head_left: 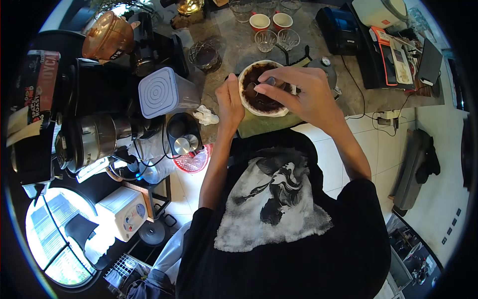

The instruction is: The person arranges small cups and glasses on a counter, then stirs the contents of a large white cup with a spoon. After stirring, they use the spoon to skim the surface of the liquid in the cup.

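A round white dripper (276,114) lined with dark wet coffee grounds (252,82) sits on the counter in front of me. My left hand (230,103) is closed at its left side, thumb up against the rim; the fingers behind are partly hidden. Over the right part of the bowl, my right hand (304,92) pinches a small stirring tool (270,81) with a grey round top between thumb and fingertips. A thin curved wire shows beneath it, at the grounds. Whatever supports the dripper is hidden from above.
A grey kettle (324,69) stands close behind my right hand. Red-and-white cups (260,22) and several glasses (266,40) are at the back. A lidded clear container (158,93), crumpled tissue (205,115) and a dark-filled glass (205,57) lie left. A green cloth (266,127) covers the front edge.
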A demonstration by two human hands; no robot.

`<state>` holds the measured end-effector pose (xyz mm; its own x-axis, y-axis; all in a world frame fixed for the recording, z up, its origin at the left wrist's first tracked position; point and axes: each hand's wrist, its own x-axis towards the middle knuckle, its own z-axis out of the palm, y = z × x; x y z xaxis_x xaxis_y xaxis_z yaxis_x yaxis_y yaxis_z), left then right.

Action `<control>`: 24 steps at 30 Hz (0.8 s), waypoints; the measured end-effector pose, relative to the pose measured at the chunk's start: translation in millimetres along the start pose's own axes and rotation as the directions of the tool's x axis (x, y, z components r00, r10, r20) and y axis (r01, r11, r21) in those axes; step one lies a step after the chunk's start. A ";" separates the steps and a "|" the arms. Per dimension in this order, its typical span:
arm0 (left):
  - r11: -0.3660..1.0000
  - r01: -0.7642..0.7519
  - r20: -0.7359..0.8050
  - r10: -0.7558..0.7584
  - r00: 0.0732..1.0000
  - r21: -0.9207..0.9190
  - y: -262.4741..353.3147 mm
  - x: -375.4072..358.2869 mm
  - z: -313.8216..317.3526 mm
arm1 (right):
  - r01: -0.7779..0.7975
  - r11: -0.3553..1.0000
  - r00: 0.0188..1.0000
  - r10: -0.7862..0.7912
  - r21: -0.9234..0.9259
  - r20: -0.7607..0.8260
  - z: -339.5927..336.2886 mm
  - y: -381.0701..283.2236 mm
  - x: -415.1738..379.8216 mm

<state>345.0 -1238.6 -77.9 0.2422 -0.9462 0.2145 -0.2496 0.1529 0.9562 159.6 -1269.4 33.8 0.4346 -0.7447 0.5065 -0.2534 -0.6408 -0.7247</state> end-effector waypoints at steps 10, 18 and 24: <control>1.000 0.008 0.016 -0.008 1.000 0.002 -3.8 -0.4 2.7 | -0.115 0.993 0.992 0.113 0.020 0.060 -2.2 9.6 -5.1; 1.000 -0.021 0.022 0.021 1.000 -0.001 -2.8 0.7 3.3 | -0.042 0.999 0.999 0.042 0.020 0.010 -4.3 -1.1 3.3; 1.000 0.020 0.032 -0.020 0.999 0.010 -0.2 0.2 2.6 | -0.070 0.997 0.997 0.069 0.038 0.016 5.1 11.1 2.5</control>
<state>342.7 -1239.6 -78.5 0.2170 -0.9578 0.1886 -0.2538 0.1313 0.9583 162.3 -1277.5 24.7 0.4297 -0.7841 0.4478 -0.2497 -0.5798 -0.7756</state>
